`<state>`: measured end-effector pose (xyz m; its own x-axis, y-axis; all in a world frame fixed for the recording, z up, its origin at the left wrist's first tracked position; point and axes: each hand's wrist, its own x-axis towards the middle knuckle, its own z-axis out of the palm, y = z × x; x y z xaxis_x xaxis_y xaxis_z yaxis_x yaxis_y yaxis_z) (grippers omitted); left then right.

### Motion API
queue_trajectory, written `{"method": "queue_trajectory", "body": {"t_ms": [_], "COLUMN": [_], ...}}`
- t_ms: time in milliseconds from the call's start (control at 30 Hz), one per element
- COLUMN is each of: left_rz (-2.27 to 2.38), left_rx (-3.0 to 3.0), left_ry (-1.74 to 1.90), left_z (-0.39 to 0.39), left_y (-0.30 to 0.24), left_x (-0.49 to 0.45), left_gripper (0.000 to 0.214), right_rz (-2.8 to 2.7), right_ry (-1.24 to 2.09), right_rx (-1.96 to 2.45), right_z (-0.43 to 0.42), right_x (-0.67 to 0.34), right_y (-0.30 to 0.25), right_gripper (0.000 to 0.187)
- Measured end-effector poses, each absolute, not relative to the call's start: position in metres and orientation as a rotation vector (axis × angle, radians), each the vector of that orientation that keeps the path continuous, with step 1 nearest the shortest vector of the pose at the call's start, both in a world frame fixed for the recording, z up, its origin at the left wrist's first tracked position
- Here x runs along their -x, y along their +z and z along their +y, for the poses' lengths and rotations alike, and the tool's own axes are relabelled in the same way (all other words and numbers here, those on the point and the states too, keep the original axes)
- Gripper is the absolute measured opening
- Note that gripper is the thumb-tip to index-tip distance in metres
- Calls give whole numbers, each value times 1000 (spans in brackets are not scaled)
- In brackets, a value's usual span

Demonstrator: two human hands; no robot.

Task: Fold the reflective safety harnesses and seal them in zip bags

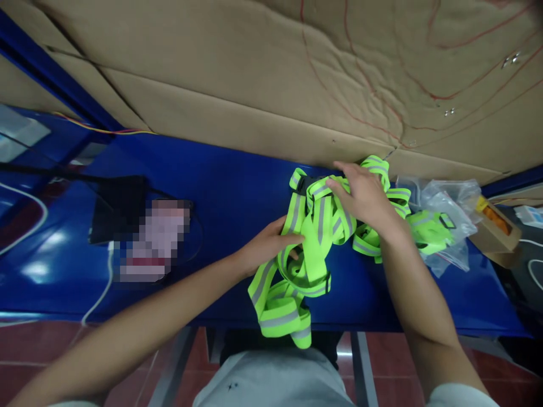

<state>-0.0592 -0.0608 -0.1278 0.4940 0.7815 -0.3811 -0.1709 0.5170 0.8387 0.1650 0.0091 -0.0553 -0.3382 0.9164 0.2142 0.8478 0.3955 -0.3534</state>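
Note:
A tangled bundle of neon-yellow reflective straps (321,226) with grey stripes and black buckles lies on the blue table, its lower loops hanging near the front edge. My left hand (271,246) is closed on the straps at their left side, thumb on top and fingers partly hidden behind the webbing. Over the upper right of the bundle, my right hand (365,195) has its thumb and index finger stretched apart, touching the straps. A black buckle (303,185) shows at the bundle's top left. More neon webbing (367,243) lies under and beside my right wrist.
Clear plastic bags (449,206) with a folded neon item (430,232) lie at the right, beside an open cardboard box (496,232). On the left are a black device (116,209), a blurred-out pinkish item (155,240) and cables. A cardboard panel (237,79) stands behind the table (224,186).

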Motion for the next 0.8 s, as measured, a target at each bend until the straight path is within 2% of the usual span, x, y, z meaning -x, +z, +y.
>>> {"method": "queue_trajectory", "body": {"t_ms": [67,133,233,267,300,400,533,667,800], "left_rz": [832,855,1081,1165,1229,1300,1232,1106,1323], "left_rx": [-1017,-1275,-1625,-1698,-1764,-2005,-2379,-2369,-2620], "left_ry": [683,731,902,987,1082,1335,1267,1138,1006], "left_z": [-60,-60,-59,-59,-58,-57,-53,-50,-49], "left_y": [-128,-128,-126,-125,-124,-122,-124,-129,-131], "left_x": [60,62,68,70,72,76,79,80,80], "left_gripper": [46,31,54,54,49,16,43,42,46], "right_rz": [-2315,-2361,-2331,-2313,-2298,-2298,-2326,-2292,-2145], "right_ry": [275,310,423,500,586,809,1073,1188,1389], "right_rx": [1608,1616,1499,1437,1382,1290,1115,985,999], "right_z": [22,26,22,19,16,6,-3,-3,-5], "right_x": [-166,-166,-164,-162,-161,-155,-150,-153,-152], "right_y": [-74,-83,-78,-73,-68,-55,-48,-48,-47], "right_gripper": [44,36,22,20,20,22,20,21,26]}}
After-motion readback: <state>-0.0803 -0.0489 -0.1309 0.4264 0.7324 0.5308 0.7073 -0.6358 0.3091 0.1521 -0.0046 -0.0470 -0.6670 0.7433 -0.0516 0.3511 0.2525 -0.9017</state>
